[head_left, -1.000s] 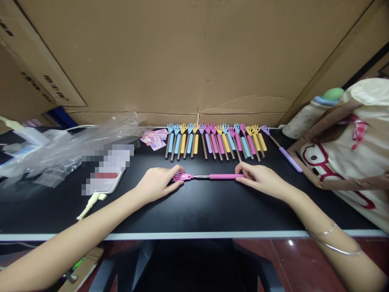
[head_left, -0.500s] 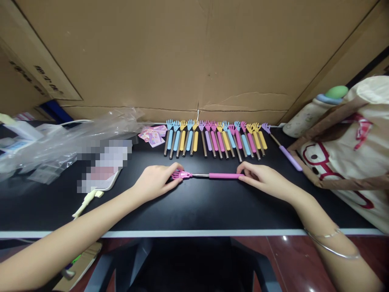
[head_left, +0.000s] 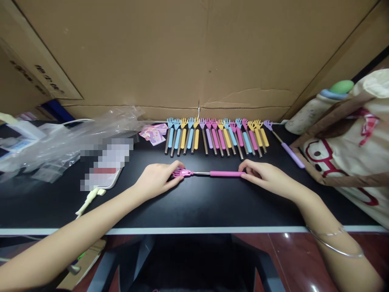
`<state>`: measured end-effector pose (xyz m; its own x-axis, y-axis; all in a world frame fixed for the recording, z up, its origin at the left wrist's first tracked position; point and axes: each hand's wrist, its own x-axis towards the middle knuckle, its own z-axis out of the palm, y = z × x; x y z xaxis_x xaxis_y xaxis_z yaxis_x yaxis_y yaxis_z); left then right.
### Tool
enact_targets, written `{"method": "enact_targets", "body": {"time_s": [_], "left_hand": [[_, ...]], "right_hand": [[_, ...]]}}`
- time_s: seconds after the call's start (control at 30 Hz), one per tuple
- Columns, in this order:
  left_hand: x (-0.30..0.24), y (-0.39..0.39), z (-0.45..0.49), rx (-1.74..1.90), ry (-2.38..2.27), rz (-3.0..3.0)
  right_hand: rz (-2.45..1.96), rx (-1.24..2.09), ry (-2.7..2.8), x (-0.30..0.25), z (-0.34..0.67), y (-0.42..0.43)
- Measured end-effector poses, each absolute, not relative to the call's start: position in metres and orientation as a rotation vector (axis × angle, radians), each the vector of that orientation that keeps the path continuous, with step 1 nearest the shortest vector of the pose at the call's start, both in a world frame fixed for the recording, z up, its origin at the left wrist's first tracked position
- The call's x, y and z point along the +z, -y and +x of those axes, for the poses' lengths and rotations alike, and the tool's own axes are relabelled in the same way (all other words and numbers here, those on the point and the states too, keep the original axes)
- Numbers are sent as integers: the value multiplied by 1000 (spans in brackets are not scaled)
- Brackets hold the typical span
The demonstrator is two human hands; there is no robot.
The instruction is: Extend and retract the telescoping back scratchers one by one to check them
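A pink back scratcher [head_left: 226, 173] lies sideways in front of me, its metal rod showing between the claw head and the handle. My left hand [head_left: 158, 178] pinches the claw end, with thumb and fingers hiding part of the prongs. At the other end, my right hand [head_left: 261, 176] grips the tip of the pink handle. Behind it runs a row of back scratchers in blue, yellow, purple and pink, such as a yellow one [head_left: 196, 139]. A purple back scratcher [head_left: 292, 155] lies slanted at the right end of the row.
Small printed cards [head_left: 156, 136] lie left of the row. Further left are clear plastic bags [head_left: 94, 132] and a phone [head_left: 114, 176] with a pale strap. A bottle [head_left: 306, 111] and a cloth bag [head_left: 370, 158] stand right. A cardboard wall [head_left: 194, 52] rises behind the black table [head_left: 194, 211].
The view has shifted slightly. Both hands keep their hold on the ends of the pink back scratcher, which looks nearly unmoved.
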<state>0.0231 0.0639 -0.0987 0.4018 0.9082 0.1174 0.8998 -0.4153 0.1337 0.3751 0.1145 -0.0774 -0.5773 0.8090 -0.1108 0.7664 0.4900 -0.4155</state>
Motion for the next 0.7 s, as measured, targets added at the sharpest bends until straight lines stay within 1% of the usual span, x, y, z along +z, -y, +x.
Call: {"method": "enact_targets", "body": {"time_s": [0.27, 0.7], "left_hand": [[-97, -63, 21, 177, -1653, 2647], [-97, -63, 23, 236, -1683, 2555]], "right_hand": [[-1387, 671, 2628, -77, 375, -114], [-1394, 677, 2630, -76, 375, -113]]}}
